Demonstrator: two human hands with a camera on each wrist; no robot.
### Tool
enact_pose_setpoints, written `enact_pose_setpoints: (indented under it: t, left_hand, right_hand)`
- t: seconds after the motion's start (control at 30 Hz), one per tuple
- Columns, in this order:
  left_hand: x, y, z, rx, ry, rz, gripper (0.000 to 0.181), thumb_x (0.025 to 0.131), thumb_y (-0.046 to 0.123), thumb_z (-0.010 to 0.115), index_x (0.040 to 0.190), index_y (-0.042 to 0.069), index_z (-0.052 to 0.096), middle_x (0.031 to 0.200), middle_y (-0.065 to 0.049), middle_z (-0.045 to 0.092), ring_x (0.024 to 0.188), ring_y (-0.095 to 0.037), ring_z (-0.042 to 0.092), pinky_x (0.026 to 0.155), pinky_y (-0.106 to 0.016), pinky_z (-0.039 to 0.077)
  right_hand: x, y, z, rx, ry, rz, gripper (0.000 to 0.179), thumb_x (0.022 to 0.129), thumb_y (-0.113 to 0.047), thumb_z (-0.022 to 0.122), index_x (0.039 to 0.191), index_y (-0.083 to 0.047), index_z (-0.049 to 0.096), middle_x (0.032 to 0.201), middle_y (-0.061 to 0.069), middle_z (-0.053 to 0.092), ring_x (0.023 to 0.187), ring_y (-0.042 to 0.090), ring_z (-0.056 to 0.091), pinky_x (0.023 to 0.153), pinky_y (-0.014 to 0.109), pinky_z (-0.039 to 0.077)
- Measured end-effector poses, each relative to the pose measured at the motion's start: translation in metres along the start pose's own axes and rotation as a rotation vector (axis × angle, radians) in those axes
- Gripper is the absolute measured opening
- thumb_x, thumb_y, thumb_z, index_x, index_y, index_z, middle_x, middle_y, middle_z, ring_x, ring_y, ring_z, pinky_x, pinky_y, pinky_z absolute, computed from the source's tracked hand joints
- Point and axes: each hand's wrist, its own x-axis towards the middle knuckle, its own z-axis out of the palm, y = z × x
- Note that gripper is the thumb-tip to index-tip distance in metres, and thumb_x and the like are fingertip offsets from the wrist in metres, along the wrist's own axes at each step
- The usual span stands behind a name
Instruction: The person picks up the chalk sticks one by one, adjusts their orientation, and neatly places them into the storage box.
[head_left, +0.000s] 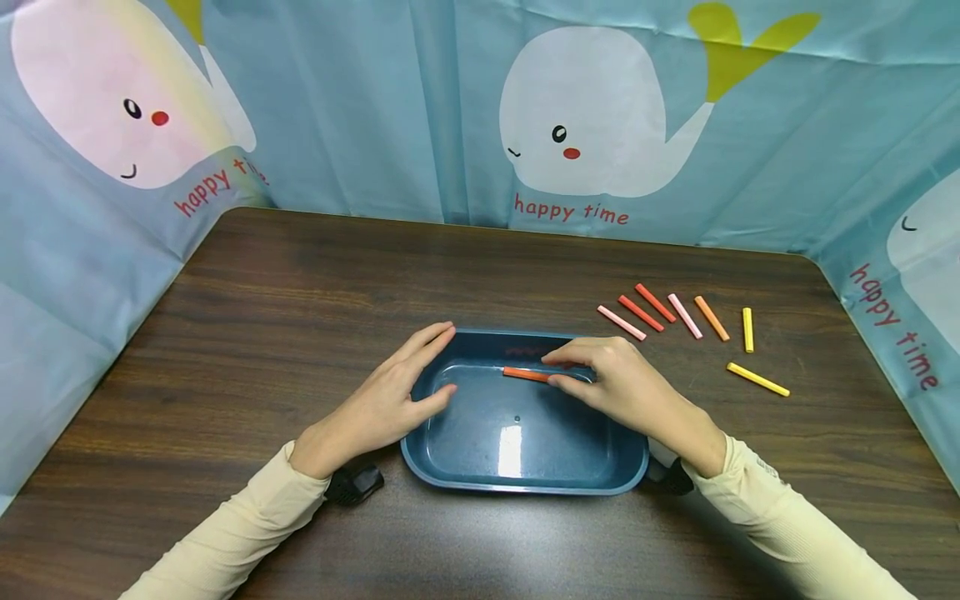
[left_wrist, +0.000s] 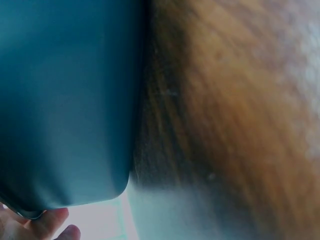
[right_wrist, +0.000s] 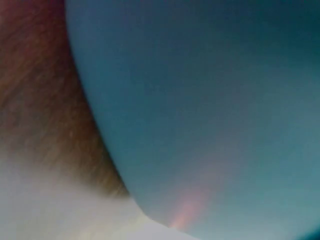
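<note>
A dark blue rectangular tray (head_left: 517,486) stands on the wooden table, and in the left wrist view its outer wall (left_wrist: 75,125) fills the left side. Inside it, along the back, an orange chalk-like stick (head_left: 523,373) lies flat. Over the tray's right part, my right hand (head_left: 626,387) has thumb and forefinger apart, the thumb tip at the stick's right end; whether they touch is unclear. My left hand (head_left: 386,400) reaches over the left rim with fingers extended and thumb spread. The right wrist view is blurred and shows mostly tray wall (right_wrist: 175,110).
Right of the tray lie several similar sticks: a pink one (head_left: 622,322), a red one (head_left: 641,313), another red (head_left: 655,302), another pink (head_left: 685,317), an orange one (head_left: 712,318) and two yellow ones (head_left: 747,330). A whale-print curtain (head_left: 375,125) hangs around the table.
</note>
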Motion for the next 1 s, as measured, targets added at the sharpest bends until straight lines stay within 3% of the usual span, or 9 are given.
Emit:
enact_pose_setpoints:
  t: [0.4,0.7,0.93,1.0]
  left_hand:
    - [-0.002,0.002,0.000,0.021,0.026,0.017,0.076,0.093,0.022,0.069,0.156,0.008,0.028,0.161,-0.010,0.030,0.147,-0.028,0.034,0.115,-0.054,0.035]
    - [0.000,0.002,0.001,-0.029,0.047,-0.001,0.074,0.092,0.018,0.070,0.155,0.009,0.032,0.158,-0.011,0.036,0.144,-0.029,0.040,0.114,-0.053,0.037]
    - [0.000,0.002,0.001,-0.043,0.050,-0.013,0.074,0.092,0.016,0.070,0.155,0.008,0.033,0.158,-0.011,0.037,0.143,-0.029,0.041,0.113,-0.053,0.039]
    - [0.000,0.002,0.001,-0.046,0.052,-0.008,0.073,0.092,0.015,0.070,0.154,0.008,0.033,0.157,-0.012,0.037,0.143,-0.029,0.041,0.112,-0.053,0.039]
  right_hand:
    - [-0.014,0.010,-0.018,-0.034,0.159,-0.051,0.028,0.076,-0.004,0.083,0.103,-0.005,0.076,0.095,0.004,0.077,0.083,0.014,0.072,0.068,0.035,0.059]
    - [-0.024,0.018,-0.034,-0.059,0.229,-0.005,0.029,0.074,-0.004,0.084,0.103,-0.005,0.076,0.094,0.003,0.077,0.080,0.012,0.071,0.074,0.011,0.052]
    - [-0.030,0.032,-0.042,-0.065,0.291,0.031,0.031,0.071,0.002,0.085,0.100,-0.005,0.077,0.088,0.002,0.077,0.074,0.006,0.069,0.072,0.011,0.053]
    - [-0.032,0.036,-0.043,-0.075,0.298,0.041,0.031,0.071,0.001,0.085,0.100,-0.005,0.077,0.086,0.002,0.077,0.074,0.005,0.069,0.083,0.009,0.050]
